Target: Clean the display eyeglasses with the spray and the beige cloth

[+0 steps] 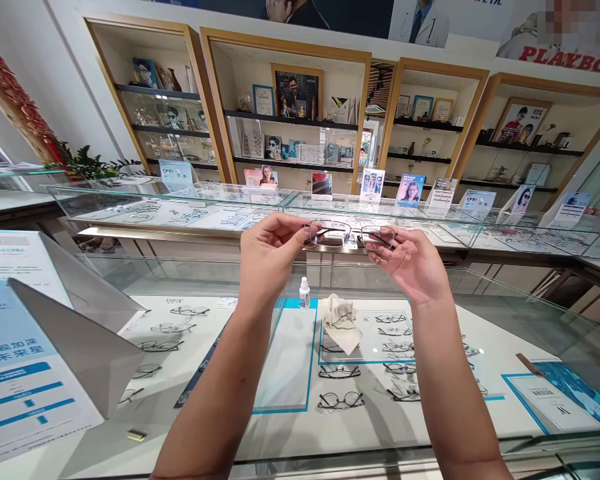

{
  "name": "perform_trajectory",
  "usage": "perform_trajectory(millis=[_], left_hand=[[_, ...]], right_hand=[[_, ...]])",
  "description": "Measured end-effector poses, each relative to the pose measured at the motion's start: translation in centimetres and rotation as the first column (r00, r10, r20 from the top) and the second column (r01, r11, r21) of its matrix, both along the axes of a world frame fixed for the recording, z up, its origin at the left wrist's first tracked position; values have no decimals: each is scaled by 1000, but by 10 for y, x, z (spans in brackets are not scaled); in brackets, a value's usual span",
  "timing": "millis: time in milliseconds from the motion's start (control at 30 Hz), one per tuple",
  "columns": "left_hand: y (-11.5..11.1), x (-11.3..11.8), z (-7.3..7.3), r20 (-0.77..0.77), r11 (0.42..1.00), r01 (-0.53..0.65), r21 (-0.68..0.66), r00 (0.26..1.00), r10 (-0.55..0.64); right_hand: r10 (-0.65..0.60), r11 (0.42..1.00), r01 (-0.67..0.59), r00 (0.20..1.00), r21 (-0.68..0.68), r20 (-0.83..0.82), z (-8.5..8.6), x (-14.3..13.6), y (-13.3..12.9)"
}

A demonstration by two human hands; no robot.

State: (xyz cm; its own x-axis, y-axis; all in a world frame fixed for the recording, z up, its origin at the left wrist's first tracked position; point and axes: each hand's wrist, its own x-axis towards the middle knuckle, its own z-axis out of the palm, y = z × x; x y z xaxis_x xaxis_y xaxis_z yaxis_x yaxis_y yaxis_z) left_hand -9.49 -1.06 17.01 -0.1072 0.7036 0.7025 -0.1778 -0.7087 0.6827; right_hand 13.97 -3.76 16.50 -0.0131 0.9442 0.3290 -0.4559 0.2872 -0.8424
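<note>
Both arms reach forward over a glass display case, holding up one pair of eyeglasses [353, 231] with thin dark rims. My left hand [275, 247] pinches the left end of the frame between thumb and fingers. At the opposite end, my right hand [405, 260] grips the glasses by the rim and temple, fingers partly curled. Below the hands, a small white bottle [305, 293] stands upright on the case. Beside it lies a crumpled cream cloth [339, 320].
Several eyeglasses [341, 400] lie in rows in the near case [285, 440]. A folded card sign [35, 360] stands at left. Across the aisle, another glass counter [220, 217] bears several upright cards. Wooden-framed shelves [285, 120] line the back wall.
</note>
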Motion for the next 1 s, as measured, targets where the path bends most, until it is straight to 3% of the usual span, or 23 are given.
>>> perform_trajectory(millis=[167,433,567,733,867,933,1000], left_hand=[[-2,-3,2,-66,997,47,-57,997,-50],[-6,-5,4,-268,963,250,-99,925,-268],[-9,-2,5,-312,964,250,-93,912,-267],[-7,1,4,-311,972,223,-76,921,-235],[-1,1,1,-328,995,81,-66,940,-98],[-1,2,-1,-329,998,-43,-46,944,26],[-5,5,-3,-364,994,-99,-42,928,77]], right_hand=[[98,995,-100,977,1,191,-2,9,5],[257,950,-311,829,28,498,-11,7,12],[325,919,-394,773,11,545,-9,4,10],[391,903,-427,775,-46,497,-9,1,11],[293,950,-311,843,-35,451,-8,0,10],[111,990,-138,898,32,426,-7,-2,9],[-110,991,67,907,118,406,-6,-7,6]])
